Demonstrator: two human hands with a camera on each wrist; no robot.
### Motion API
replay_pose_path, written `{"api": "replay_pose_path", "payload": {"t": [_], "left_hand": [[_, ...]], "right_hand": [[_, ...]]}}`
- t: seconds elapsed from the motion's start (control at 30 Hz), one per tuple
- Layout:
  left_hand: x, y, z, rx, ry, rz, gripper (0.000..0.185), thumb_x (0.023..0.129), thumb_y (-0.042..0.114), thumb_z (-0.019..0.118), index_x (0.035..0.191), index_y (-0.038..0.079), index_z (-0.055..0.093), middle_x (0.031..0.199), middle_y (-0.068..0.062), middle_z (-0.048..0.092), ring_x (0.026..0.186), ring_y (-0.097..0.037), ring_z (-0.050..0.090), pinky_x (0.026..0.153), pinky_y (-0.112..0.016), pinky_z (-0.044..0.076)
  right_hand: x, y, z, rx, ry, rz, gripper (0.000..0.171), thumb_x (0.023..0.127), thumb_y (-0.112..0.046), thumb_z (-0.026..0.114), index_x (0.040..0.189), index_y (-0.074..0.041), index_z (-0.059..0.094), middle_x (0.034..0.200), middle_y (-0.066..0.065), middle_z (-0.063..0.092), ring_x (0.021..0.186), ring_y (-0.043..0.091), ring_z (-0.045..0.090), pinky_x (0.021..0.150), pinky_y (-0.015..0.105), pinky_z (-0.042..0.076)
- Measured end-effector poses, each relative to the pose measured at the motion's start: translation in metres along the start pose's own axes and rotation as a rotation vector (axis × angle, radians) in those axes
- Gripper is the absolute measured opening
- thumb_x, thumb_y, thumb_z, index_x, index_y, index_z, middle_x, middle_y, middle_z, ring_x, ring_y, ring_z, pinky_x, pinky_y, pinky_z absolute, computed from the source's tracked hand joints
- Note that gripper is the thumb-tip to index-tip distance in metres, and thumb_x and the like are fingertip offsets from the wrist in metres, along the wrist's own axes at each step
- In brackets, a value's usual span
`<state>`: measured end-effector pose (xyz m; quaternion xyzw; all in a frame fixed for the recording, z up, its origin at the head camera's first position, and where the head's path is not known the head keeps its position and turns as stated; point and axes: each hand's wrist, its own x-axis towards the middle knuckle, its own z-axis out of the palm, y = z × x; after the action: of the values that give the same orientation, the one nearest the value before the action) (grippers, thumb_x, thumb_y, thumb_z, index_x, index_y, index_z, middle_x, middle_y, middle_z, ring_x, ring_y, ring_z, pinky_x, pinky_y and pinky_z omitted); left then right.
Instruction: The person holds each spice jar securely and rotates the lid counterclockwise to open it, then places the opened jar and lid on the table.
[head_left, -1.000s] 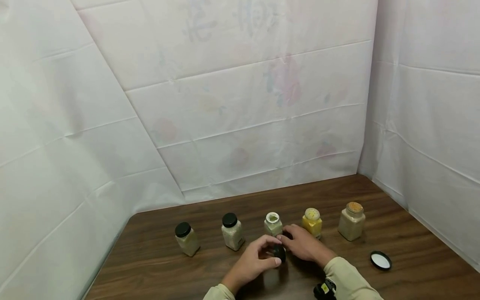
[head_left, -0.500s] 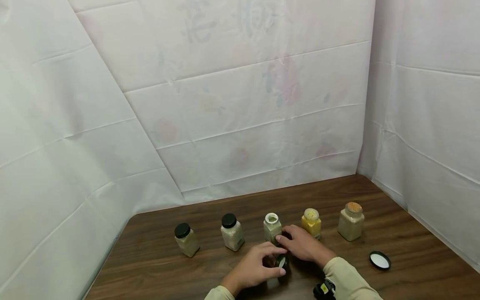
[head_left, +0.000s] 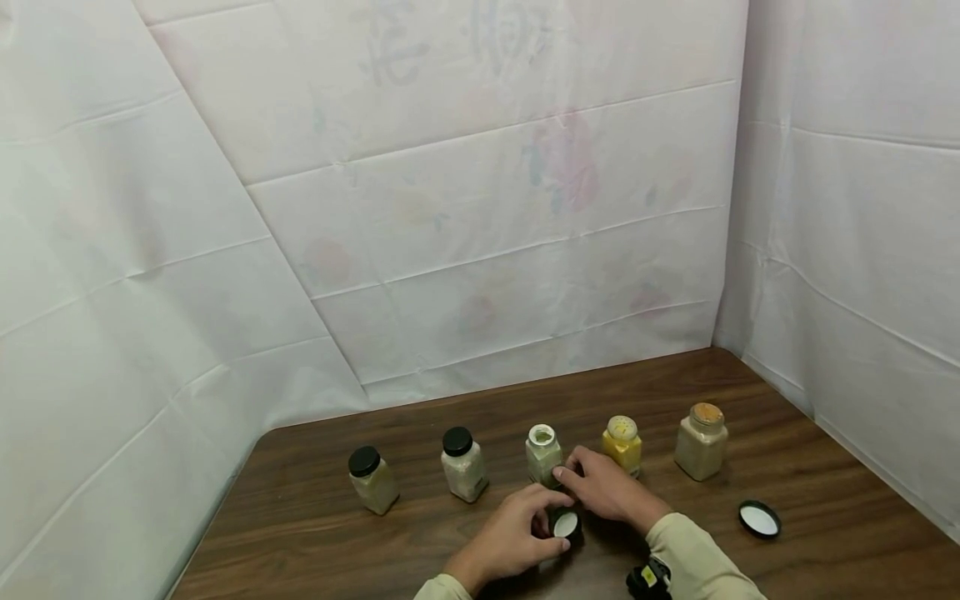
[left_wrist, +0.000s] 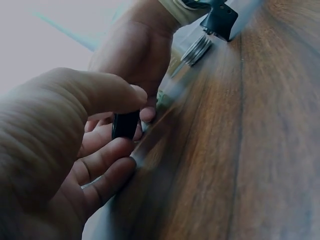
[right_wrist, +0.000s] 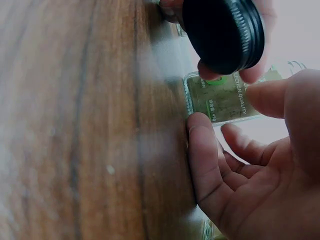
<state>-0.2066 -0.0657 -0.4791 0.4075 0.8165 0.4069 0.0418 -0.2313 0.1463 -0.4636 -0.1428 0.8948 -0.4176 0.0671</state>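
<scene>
Lid lies at the left hand's three o'clock, pinched between thumb and fingers, white inside tilted upward. Open jar stands upright at the lid's eleven o'clock. Right hand, nearer the jar, lies at its four o'clock, fingertips against it; whether gripping, I cannot tell.

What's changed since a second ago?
The black lid in the left hand has tipped, its white inside now facing up, and shifted slightly right and nearer the person. Nothing was let go. The right hand stays at the open green jar; the loose lid lies unmoved.
</scene>
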Motion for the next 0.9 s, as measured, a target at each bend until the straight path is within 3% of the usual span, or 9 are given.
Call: {"api": "replay_pose_path", "payload": {"t": [0.13, 0.4, 0.63, 0.9], "left_hand": [[0.0000, 0.0010, 0.0027, 0.054, 0.019, 0.014, 0.040, 0.086, 0.012, 0.079, 0.124, 0.012, 0.066, 0.097, 0.006, 0.058, 0.074, 0.005, 0.052, 0.063, -0.015, 0.047], [0.0021, 0.0019, 0.0063, 0.011, 0.046, -0.092, 0.035, 0.085, 0.010, 0.079, 0.119, 0.009, 0.068, 0.100, 0.007, 0.058, 0.075, 0.004, 0.054, 0.064, -0.017, 0.049], [0.0020, 0.0033, 0.0094, 0.004, 0.083, -0.140, 0.033, 0.084, 0.008, 0.080, 0.115, 0.008, 0.069, 0.099, 0.006, 0.059, 0.075, 0.004, 0.055, 0.065, -0.017, 0.049], [0.0009, 0.0046, 0.0095, -0.019, 0.115, -0.131, 0.026, 0.083, 0.007, 0.080, 0.107, 0.010, 0.070, 0.098, 0.005, 0.059, 0.077, 0.001, 0.058, 0.067, -0.018, 0.050]], "right_hand": [[-0.0006, 0.0001, 0.0008, 0.010, 0.001, 0.001, 0.031, 0.104, -0.039, 0.054, 0.092, -0.011, 0.054, 0.075, 0.000, 0.057, 0.063, 0.016, 0.055, 0.057, 0.031, 0.044], [-0.0012, -0.0022, 0.0021, 0.010, 0.011, 0.004, 0.029, 0.104, -0.035, 0.055, 0.087, -0.012, 0.056, 0.073, -0.001, 0.059, 0.062, 0.015, 0.056, 0.057, 0.032, 0.045], [-0.0030, -0.0039, 0.0024, 0.024, 0.022, -0.001, 0.029, 0.103, -0.034, 0.056, 0.086, -0.011, 0.058, 0.072, 0.000, 0.059, 0.061, 0.016, 0.057, 0.056, 0.033, 0.046], [-0.0037, -0.0077, 0.0033, -0.025, 0.065, -0.008, 0.028, 0.101, -0.032, 0.061, 0.080, -0.013, 0.058, 0.071, -0.002, 0.057, 0.063, 0.014, 0.054, 0.058, 0.031, 0.043]]}}
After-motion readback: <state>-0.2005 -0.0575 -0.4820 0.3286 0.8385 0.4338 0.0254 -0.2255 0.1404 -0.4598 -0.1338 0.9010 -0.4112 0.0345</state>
